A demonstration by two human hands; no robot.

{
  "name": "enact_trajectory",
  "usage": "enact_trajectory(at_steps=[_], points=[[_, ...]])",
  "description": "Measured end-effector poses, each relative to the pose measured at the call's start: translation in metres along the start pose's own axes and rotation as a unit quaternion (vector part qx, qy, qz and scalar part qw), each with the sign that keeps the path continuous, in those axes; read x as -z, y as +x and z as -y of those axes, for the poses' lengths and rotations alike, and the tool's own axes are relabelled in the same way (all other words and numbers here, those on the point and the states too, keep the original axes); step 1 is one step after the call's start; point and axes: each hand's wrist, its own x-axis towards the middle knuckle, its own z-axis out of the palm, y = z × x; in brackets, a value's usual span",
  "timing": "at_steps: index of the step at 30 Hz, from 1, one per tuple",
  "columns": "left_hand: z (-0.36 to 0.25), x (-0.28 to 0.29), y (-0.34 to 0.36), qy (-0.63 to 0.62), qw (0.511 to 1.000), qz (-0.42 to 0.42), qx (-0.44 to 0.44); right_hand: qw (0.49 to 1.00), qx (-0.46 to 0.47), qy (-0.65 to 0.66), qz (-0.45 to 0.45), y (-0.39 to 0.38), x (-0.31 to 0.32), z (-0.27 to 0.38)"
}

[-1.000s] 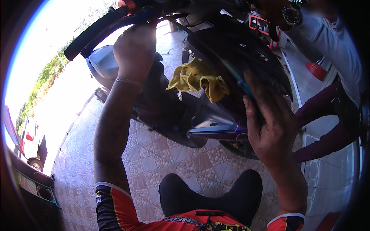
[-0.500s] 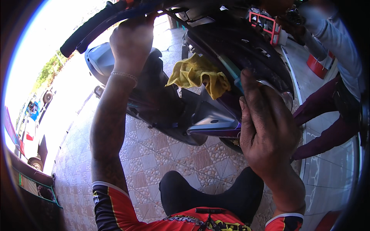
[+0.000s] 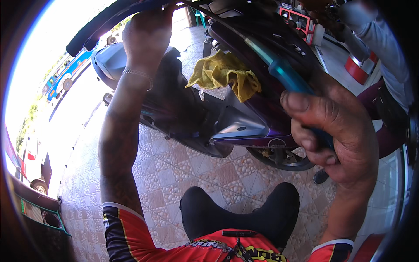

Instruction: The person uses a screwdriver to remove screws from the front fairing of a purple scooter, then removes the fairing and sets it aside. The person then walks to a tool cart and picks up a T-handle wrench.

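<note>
In my right hand (image 3: pixel 336 126) is a screwdriver (image 3: pixel 290 76) with a translucent blue-green handle, my fingers wrapped round it and the thumb laid along it. Its long thin shaft slants up and left toward the top edge, close to my left hand (image 3: pixel 148 37). That hand is raised beside the black handlebar grip (image 3: pixel 94 37) of a motor scooter, its fingers bent. What it holds is hidden at the upper edge. A crumpled yellow cloth (image 3: pixel 222 74) lies on the scooter's dark purple body (image 3: pixel 257 109), between my two arms.
Another person in a grey sleeve (image 3: pixel 384 43) stands at the right, near a red container (image 3: pixel 360 70) and a red-framed rack (image 3: pixel 299 24). Patterned tiles (image 3: pixel 166 174) run under the scooter and its wheel (image 3: pixel 288 159). A blue vehicle (image 3: pixel 67 72) is outside at the left.
My right hand has moved right and down; its grip has changed from extended fingers to a wrap round the screwdriver handle. My left hand stays near the handlebar. A blue vehicle has appeared outside.
</note>
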Motion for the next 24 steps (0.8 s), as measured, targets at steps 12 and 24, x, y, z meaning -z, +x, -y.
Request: enact_trajectory(at_steps=[12,24], points=[[0.004,-0.009,-0.008,-0.036,0.999,-0.003,0.025,0.586,0.460,-0.642,-0.183,0.017,0.003,-0.033],[0.005,-0.011,-0.010,-0.050,0.998,-0.002,0.033,0.985,-0.090,0.149,-0.018,0.017,0.003,-0.012]])
